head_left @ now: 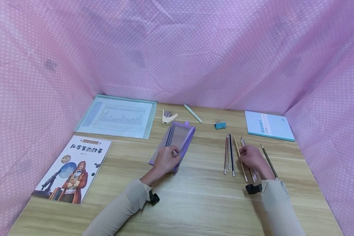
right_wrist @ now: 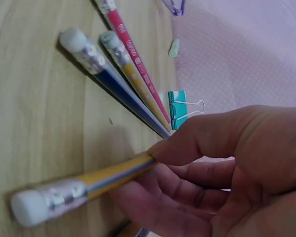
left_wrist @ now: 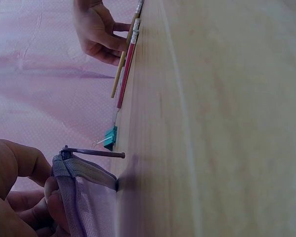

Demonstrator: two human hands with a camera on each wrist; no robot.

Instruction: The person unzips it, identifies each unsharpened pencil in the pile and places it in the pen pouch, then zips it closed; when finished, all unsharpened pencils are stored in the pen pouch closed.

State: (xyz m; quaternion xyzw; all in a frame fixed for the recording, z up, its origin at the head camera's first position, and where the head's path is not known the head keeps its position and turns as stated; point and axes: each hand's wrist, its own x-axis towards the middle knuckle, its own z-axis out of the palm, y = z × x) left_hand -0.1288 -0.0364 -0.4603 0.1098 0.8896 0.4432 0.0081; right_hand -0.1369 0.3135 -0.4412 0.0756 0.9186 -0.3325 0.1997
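My left hand [head_left: 166,160] pinches the near end of a purple mesh zip pencil pouch [head_left: 181,135] lying on the table. In the left wrist view, the fingers hold its edge [left_wrist: 69,197] near the dangling zipper pull [left_wrist: 96,152]. With thumb and fingers, my right hand [head_left: 251,159] pinches a yellow pencil [right_wrist: 116,175] with a white eraser. To its left lie a red pencil [right_wrist: 133,54], a second yellow pencil [right_wrist: 135,79] and a dark blue pencil [right_wrist: 121,91]. More pencils [head_left: 254,176] lie partly hidden under the right hand. A dark pencil [head_left: 268,159] rests to its right.
Behind the pouch are a cream stapler-like tool [head_left: 168,118], a pale green pen [head_left: 193,113] and a teal binder clip [head_left: 220,125]. A notebook [head_left: 269,126] lies at back right. On the left are a document folder [head_left: 121,116] and a picture book [head_left: 73,168].
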